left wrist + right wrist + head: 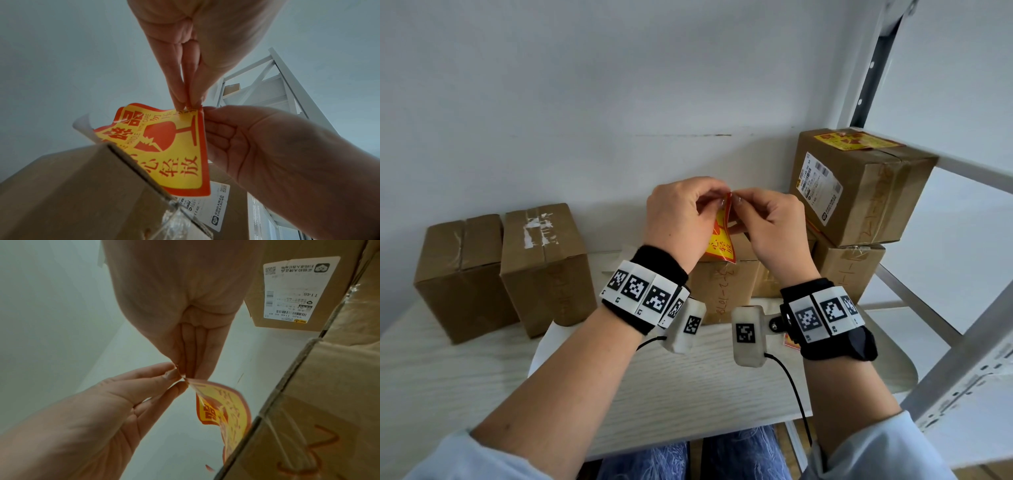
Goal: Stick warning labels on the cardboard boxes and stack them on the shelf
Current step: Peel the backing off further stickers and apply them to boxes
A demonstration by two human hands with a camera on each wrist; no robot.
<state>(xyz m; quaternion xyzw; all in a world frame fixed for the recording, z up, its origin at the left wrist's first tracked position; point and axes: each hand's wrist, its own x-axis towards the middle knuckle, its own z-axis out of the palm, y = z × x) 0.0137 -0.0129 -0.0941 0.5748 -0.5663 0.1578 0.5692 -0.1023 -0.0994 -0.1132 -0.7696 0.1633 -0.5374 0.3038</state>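
A red and yellow warning label (719, 244) hangs above a cardboard box (722, 291) on the table. My left hand (722, 202) and right hand (737, 202) both pinch its top corner, fingertips almost touching. In the left wrist view the left hand (189, 104) holds the label (170, 146) from above, and white backing paper (82, 125) shows behind its far edge. In the right wrist view the right hand (185, 374) pinches the same corner of the label (226, 410). The label curls and its lower part hangs beside the box (308, 418).
Two unlabelled boxes (462, 274) (544, 263) stand at the left of the white table (482, 377). At the right, a box with a warning label on top (859, 185) sits on another box (849, 267) on the white metal shelf (914, 284). A white sheet (548, 346) lies on the table.
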